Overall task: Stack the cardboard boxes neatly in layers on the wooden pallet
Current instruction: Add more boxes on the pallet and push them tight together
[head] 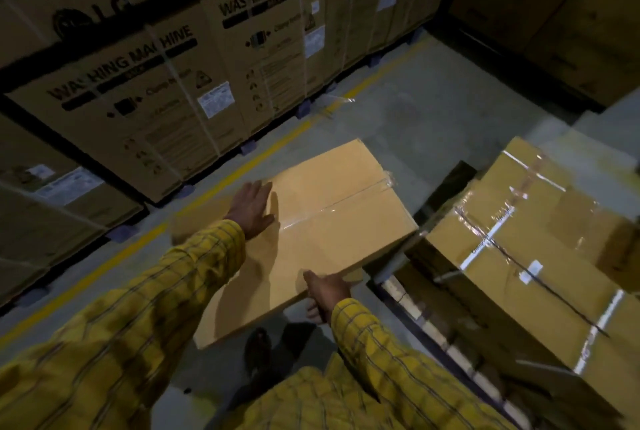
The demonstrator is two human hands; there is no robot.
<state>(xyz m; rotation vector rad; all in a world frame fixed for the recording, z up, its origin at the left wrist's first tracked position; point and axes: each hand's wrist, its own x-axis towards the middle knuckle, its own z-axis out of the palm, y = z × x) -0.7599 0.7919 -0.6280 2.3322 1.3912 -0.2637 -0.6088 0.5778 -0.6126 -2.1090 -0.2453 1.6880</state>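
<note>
I carry a plain taped cardboard box [318, 232] in front of me, above the concrete floor. My left hand [251, 210] lies flat with straight fingers on the box's top near its left edge. At the near right edge my right hand [325, 294] grips the box, thumb on top and fingers curled under the bottom. To the right, a wooden pallet [433, 322] bears several taped cardboard boxes [526, 239]. The carried box's right corner hangs close to that stack.
Tall washing machine cartons [145, 94] line the left and far side behind a yellow floor line [242, 166]. More dark cartons [554, 14] stand at the far right. My shoe [258, 348] shows on the floor beneath the box.
</note>
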